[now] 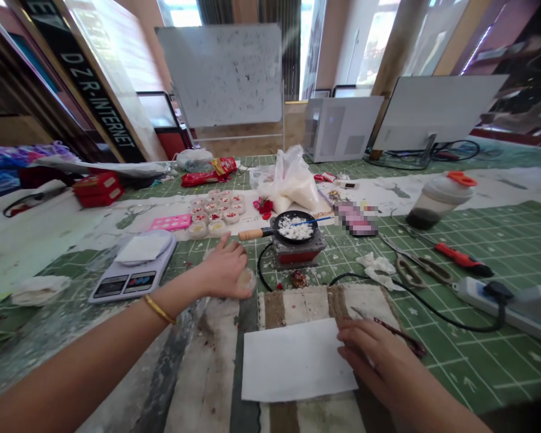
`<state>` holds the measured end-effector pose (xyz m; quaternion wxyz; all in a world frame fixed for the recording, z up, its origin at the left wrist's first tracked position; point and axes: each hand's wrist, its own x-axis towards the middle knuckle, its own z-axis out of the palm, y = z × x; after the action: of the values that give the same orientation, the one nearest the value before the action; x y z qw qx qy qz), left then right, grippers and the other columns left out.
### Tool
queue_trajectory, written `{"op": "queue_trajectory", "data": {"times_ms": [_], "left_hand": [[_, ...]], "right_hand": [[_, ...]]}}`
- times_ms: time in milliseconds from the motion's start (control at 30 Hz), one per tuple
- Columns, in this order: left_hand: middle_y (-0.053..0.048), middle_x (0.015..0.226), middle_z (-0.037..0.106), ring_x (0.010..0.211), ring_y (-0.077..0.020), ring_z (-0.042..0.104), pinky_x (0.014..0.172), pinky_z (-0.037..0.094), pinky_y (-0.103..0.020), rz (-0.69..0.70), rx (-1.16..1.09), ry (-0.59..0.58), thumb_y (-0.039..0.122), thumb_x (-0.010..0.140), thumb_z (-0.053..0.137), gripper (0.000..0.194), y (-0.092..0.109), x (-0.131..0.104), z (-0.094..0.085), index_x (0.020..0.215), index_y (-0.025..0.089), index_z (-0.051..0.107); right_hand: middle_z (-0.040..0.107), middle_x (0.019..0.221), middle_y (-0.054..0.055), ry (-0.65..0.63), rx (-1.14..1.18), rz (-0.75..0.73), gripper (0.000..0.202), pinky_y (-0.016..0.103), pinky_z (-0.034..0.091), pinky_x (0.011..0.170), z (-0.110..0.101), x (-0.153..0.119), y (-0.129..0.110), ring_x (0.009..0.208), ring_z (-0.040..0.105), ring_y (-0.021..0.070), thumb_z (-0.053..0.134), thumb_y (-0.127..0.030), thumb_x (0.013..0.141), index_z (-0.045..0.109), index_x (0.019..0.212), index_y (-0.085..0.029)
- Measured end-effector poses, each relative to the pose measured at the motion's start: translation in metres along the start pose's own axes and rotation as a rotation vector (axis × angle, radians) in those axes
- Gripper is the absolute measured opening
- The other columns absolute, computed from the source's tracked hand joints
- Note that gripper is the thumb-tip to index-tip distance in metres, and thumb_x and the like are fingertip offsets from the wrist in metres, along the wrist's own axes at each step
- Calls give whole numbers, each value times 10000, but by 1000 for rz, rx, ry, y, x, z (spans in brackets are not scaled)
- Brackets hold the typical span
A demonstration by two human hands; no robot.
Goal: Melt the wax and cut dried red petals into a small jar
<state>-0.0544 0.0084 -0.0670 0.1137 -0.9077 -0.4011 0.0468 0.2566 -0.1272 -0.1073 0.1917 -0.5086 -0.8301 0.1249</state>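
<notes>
Ahead, a pan (pixel 296 227) of white bits is sitting on a small stove (pixel 297 255), its handle pointing left beyond my left hand (pixel 225 269). A scale (pixel 134 264) is standing to the left, scissors (pixel 417 263) to the right. My left fingers are spreading around a small cup (pixel 247 280), my bent right hand (pixel 381 352) meeting the paper (pixel 297 364); I cannot tell either grip.

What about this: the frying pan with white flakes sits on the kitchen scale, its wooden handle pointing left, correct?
Not the scale: the head view shows the frying pan with white flakes on a small hot plate, its wooden handle pointing left.
</notes>
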Motion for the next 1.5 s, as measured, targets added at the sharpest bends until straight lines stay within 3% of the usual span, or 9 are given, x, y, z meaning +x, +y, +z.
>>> {"op": "queue_trajectory", "data": {"times_ms": [133, 267, 367, 433, 667, 967, 1200, 1367, 1500], "left_hand": [[-146, 956, 615, 1002, -320, 506, 1023, 126, -533, -17, 17, 11, 600, 616, 580, 554, 9, 9, 8, 902, 128, 631], [-156, 1002, 598, 1013, -324, 499, 970, 217, -527, -63, 6, 38, 625, 642, 569, 608, 11, -2, -2, 983, 123, 603], [-103, 858, 615, 859, -248, 554, 810, 369, -415, -28, -59, 21, 453, 821, 459, 339, 21, -14, -14, 845, 156, 622], [-68, 782, 607, 740, -189, 561, 709, 398, -341, 59, -136, -8, 300, 885, 371, 300, 33, -16, -19, 772, 169, 616], [-64, 861, 619, 793, -169, 583, 683, 431, -278, 107, -208, -3, 160, 843, 405, 242, 67, 24, -5, 944, 198, 621], [-79, 727, 632, 701, -215, 609, 589, 428, -295, 100, -165, -50, 127, 779, 450, 198, 71, 44, 11, 767, 175, 642], [-91, 722, 632, 703, -227, 600, 639, 422, -325, 78, -195, -45, 89, 774, 418, 220, 75, 41, 2, 715, 158, 618], [-58, 791, 635, 708, -178, 582, 626, 409, -264, -85, -294, 46, 175, 839, 382, 226, 56, 5, -39, 815, 163, 607], [47, 621, 617, 542, -104, 521, 519, 347, -174, -659, -939, 333, 250, 689, 641, 73, 53, -51, -68, 743, 202, 648]], "right_hand": [[637, 993, 96, -52, -109, 42, 232, 405, 455, 822, 6, 12, -2, 931, 566, 246, 488, -194, 823, 626, 1009, -183], [633, 953, 98, -139, -117, 119, 268, 376, 444, 797, 7, 27, -4, 899, 567, 237, 426, -157, 852, 620, 1036, -167], [628, 921, 91, -174, -124, 117, 252, 353, 427, 796, 9, 34, -2, 892, 564, 232, 436, -149, 840, 634, 994, -173], [623, 897, 82, -182, -113, 105, 241, 328, 419, 789, 12, 37, 0, 881, 567, 219, 445, -135, 827, 639, 963, -179], [599, 898, 97, -93, -118, 133, 239, 288, 400, 771, 11, 51, -2, 854, 557, 194, 395, -110, 851, 620, 927, -133], [606, 905, 94, -99, -291, 203, 203, 337, 355, 790, -19, 16, 17, 900, 522, 237, 451, -181, 835, 620, 946, -162], [603, 948, 95, -226, -236, 337, 239, 317, 352, 752, -30, 2, 44, 878, 549, 232, 552, -249, 762, 602, 980, -166], [631, 822, 43, -345, -88, 413, 177, 247, 326, 590, -38, 10, 55, 745, 561, 184, 600, -290, 701, 604, 845, -187], [618, 729, 27, -339, -50, 335, 122, 233, 306, 557, -51, 17, 58, 674, 540, 153, 538, -273, 746, 613, 720, -181]]}}
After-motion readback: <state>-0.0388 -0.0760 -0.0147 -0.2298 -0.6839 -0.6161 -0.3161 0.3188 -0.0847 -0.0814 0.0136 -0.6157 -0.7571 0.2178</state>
